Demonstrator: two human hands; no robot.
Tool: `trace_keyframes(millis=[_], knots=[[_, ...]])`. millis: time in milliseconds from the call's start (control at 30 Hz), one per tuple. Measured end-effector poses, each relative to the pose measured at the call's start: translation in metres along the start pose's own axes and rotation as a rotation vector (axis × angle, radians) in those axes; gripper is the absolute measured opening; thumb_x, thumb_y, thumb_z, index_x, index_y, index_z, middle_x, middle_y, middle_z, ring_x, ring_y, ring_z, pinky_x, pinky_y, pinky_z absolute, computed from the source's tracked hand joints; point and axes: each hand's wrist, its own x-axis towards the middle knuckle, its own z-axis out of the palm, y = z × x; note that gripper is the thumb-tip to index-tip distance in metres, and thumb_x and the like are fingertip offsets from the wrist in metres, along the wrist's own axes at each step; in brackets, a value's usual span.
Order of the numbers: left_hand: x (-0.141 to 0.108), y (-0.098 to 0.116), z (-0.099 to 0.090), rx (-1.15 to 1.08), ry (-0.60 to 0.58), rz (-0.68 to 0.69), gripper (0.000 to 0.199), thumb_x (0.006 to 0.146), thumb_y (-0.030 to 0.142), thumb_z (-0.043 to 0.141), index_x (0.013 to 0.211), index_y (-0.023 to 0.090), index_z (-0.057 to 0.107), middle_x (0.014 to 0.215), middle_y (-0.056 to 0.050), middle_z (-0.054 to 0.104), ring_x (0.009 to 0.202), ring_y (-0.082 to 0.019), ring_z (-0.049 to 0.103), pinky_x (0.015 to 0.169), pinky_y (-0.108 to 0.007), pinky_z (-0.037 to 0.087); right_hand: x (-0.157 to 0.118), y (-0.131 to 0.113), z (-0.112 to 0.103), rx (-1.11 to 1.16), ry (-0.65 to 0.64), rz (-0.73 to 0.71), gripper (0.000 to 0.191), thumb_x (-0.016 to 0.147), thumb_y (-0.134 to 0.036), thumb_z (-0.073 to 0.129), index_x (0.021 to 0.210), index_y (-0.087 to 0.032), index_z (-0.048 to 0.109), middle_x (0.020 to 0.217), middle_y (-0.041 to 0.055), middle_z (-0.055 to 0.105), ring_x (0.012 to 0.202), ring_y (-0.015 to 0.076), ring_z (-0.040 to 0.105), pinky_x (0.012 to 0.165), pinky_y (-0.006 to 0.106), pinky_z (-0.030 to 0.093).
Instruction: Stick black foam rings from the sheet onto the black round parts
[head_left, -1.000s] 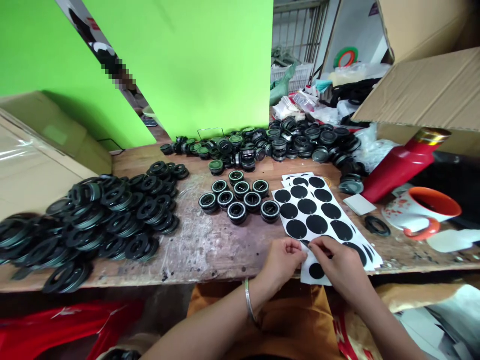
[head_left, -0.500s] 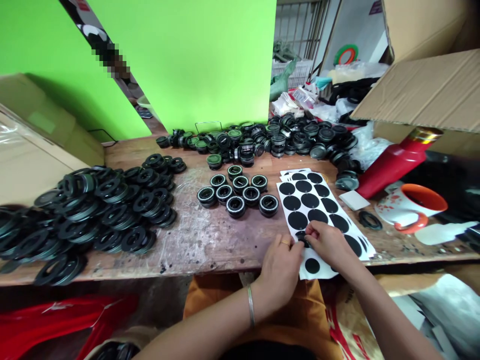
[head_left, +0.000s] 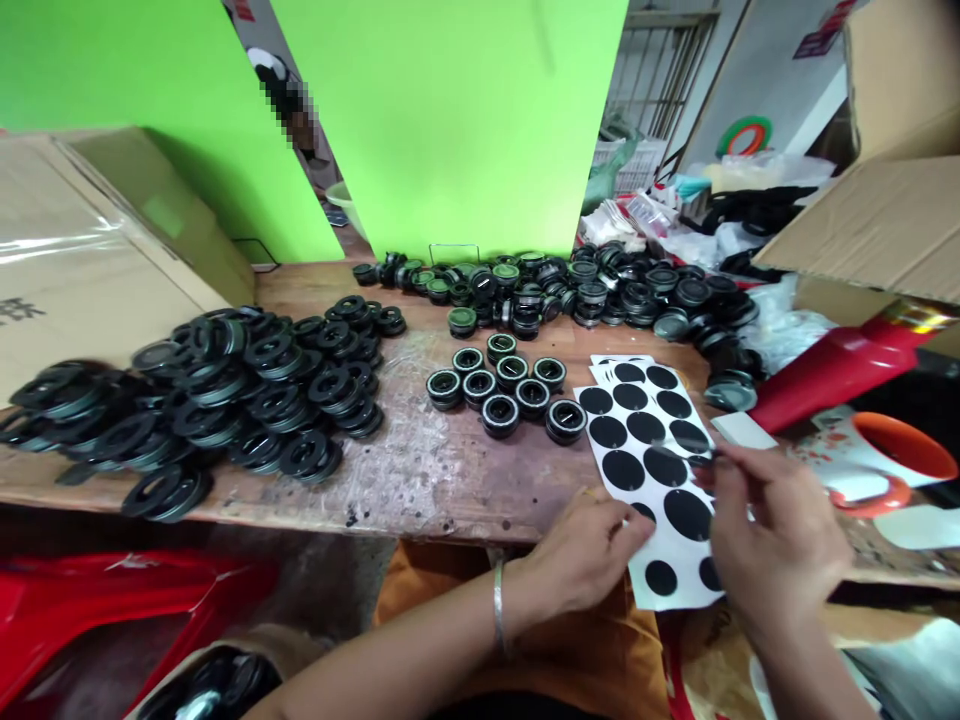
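Note:
My left hand (head_left: 592,545) rests at the left edge of a white sheet of round black stickers (head_left: 660,592). Its fingers are curled together, thumb and fingertips over a dark circle, and what they pinch is hidden. Above the sheet's right side, my right hand (head_left: 776,530) is raised and blurred, with thumb and fingers pinched together. A dark bit and a faint clear streak show at its fingertips, too smeared to name. Several black ring-topped round parts (head_left: 500,415) stand in a group to the left of the sheet.
Piles of black rings (head_left: 300,455) cover the left, and more round parts (head_left: 525,320) line the back. A red bottle (head_left: 832,375), an orange-and-white mug (head_left: 892,455) and a white block (head_left: 744,430) stand right. Cardboard boxes (head_left: 112,230) flank the table.
My right hand has lifted away from my left hand and moved right over the sheet. My left hand stays at the sheet's left edge. The view has swung left.

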Motion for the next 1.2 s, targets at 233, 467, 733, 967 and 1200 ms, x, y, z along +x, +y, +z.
trace_keyframes(millis=[233,467,733,967,1200], knots=[[-0.02,-0.011,-0.059,-1.031,0.284,-0.369,0.028,0.073,0.04,0.073,0.078,0.014,0.065,0.082,-0.003,0.061,0.074,-0.012,0.051,0.072,-0.023,0.039,-0.038,-0.065,0.038,0.426,-0.385,-0.334,0.041,0.087,-0.003,0.053,0.125,-0.018,0.054,0.12,0.0142,0.053,0.107,0.0228,0.058,0.09,0.035,0.051],[-0.055,-0.043,-0.097,-0.805,0.454,-0.397,0.023,0.076,0.036,0.07,0.082,0.015,0.066,0.082,-0.002,0.064,0.075,-0.012,0.052,0.072,-0.022,0.038,-0.014,-0.038,0.089,0.012,-0.547,-0.182,0.036,0.091,-0.03,0.05,0.124,-0.016,0.055,0.111,0.0156,0.048,0.093,0.0272,0.055,0.062,0.034,0.05],[-0.079,-0.052,-0.111,-0.821,0.463,-0.255,0.026,0.072,0.026,0.073,0.095,0.015,0.066,0.098,-0.005,0.066,0.09,-0.016,0.058,0.086,-0.028,0.039,-0.018,-0.056,0.101,0.084,-0.647,-0.291,0.012,0.09,-0.032,0.052,0.088,-0.02,0.055,0.087,0.0076,0.048,0.083,0.0249,0.049,0.071,0.037,0.044],[-0.092,-0.048,-0.111,-0.896,0.48,-0.283,0.024,0.071,0.025,0.072,0.091,0.014,0.064,0.09,-0.004,0.064,0.082,-0.015,0.056,0.08,-0.027,0.041,-0.037,-0.108,0.07,0.375,-0.754,-0.056,0.022,0.085,-0.037,0.063,0.101,-0.022,0.061,0.094,0.0058,0.054,0.085,0.0226,0.052,0.076,0.035,0.043],[-0.084,-0.035,-0.088,-0.884,0.406,-0.254,0.022,0.073,0.026,0.071,0.09,0.014,0.063,0.086,-0.003,0.062,0.08,-0.013,0.055,0.077,-0.025,0.041,-0.023,-0.121,0.061,0.696,-0.777,0.591,0.022,0.084,-0.044,0.063,0.083,-0.022,0.064,0.086,0.0014,0.059,0.083,0.0193,0.055,0.075,0.029,0.042]])
